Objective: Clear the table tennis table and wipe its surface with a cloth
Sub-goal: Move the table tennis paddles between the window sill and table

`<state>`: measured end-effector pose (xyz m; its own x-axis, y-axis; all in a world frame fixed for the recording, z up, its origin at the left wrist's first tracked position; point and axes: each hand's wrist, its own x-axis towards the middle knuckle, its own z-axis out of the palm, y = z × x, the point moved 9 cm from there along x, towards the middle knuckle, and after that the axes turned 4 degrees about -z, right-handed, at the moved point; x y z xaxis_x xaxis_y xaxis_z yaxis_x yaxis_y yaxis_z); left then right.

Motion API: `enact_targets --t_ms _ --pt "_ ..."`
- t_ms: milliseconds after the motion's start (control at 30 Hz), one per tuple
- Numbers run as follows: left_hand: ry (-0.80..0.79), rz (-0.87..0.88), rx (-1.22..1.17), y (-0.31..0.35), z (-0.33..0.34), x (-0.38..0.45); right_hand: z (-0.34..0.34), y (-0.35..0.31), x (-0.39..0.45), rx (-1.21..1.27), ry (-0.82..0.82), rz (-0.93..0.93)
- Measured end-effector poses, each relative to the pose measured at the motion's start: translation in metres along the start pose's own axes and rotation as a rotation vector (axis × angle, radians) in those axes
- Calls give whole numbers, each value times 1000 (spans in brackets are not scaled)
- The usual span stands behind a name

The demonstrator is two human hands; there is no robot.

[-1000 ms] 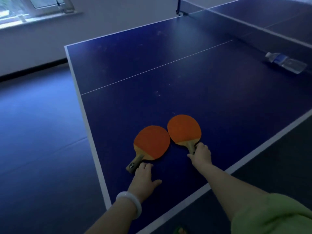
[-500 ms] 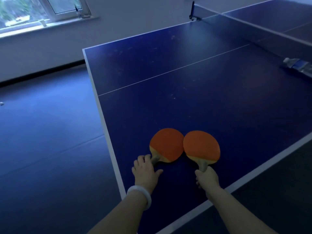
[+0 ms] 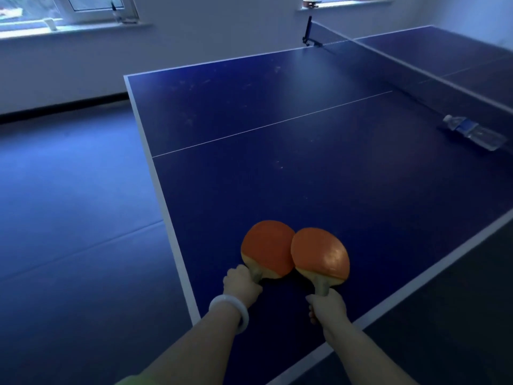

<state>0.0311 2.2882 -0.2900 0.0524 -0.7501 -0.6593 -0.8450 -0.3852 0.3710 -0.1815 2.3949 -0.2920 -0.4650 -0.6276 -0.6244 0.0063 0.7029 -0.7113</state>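
Left hand (image 3: 241,287) gripped one paddle (image 3: 268,249), right hand (image 3: 327,305) the other (image 3: 320,255), near the tabletop (image 3: 277,176) corner; best lift both together; bottle (image 3: 476,132) lay by the net

The handle of each paddle (image 3: 268,250) is hidden inside a hand (image 3: 242,287). The bottle (image 3: 475,132) (its label too small to read) lies near the right edge, which cuts off the table (image 3: 277,168).
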Motion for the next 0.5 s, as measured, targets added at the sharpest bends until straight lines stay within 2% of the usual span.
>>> enact_targets --t_ms 133,233,367,500 --pt "-215 -67 -321 -4 9 -4 -1 -1 -2 -63 28 -42" --pt "-249 -71 -460 -5 7 -8 10 -7 -6 -122 -4 -79" --pt "-179 -2 -534 -18 -9 -17 34 -28 -6 -179 -44 -138" --pt "-24 -10 -623 -59 -45 -25 79 -59 -6 -233 -135 -217"
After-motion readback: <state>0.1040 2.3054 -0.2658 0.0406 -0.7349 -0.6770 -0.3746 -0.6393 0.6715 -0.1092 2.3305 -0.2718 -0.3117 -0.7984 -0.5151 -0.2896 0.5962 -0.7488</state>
